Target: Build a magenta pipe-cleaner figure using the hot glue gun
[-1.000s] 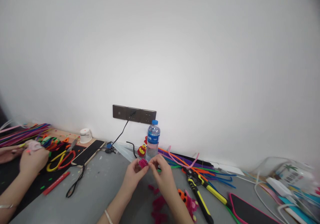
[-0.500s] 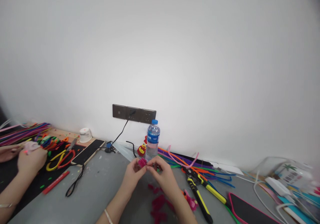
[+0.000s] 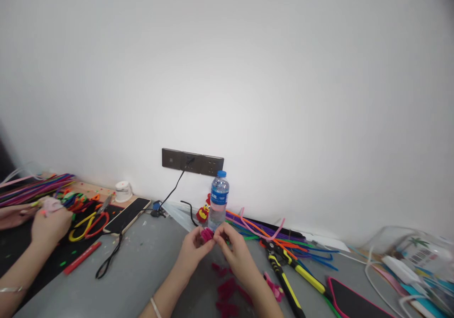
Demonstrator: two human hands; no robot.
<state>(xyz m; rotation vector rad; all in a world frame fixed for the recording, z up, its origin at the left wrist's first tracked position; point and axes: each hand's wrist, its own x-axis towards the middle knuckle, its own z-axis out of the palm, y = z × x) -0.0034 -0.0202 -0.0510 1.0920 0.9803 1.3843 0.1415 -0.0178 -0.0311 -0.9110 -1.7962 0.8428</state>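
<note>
A small magenta fuzzy piece [image 3: 206, 234] is pinched between the fingertips of my left hand [image 3: 193, 249], just in front of the water bottle [image 3: 219, 202]. My right hand [image 3: 232, 246] has its thumb and forefinger close together at the right side of that piece; whether they grip it is too small to tell. Below my hands, several magenta pieces [image 3: 227, 289] lie on the grey table [image 3: 142, 270]. A pink fuzzy item [image 3: 273, 287] rests beside my right forearm. Pliers with yellow and black handles [image 3: 283, 278] lie to the right.
Another person's hands [image 3: 51, 223] hold something pale pink at the left. Near them are scissors [image 3: 88, 225], a red stick [image 3: 82, 258] and a phone [image 3: 128, 216]. Colourful stems [image 3: 301, 249] lie along the wall. A pink-edged phone [image 3: 354, 299] sits front right.
The whole view has shifted slightly, moving things a little to the right. The magenta piece looks turned between my fingers. The other person's hands have changed pose slightly.
</note>
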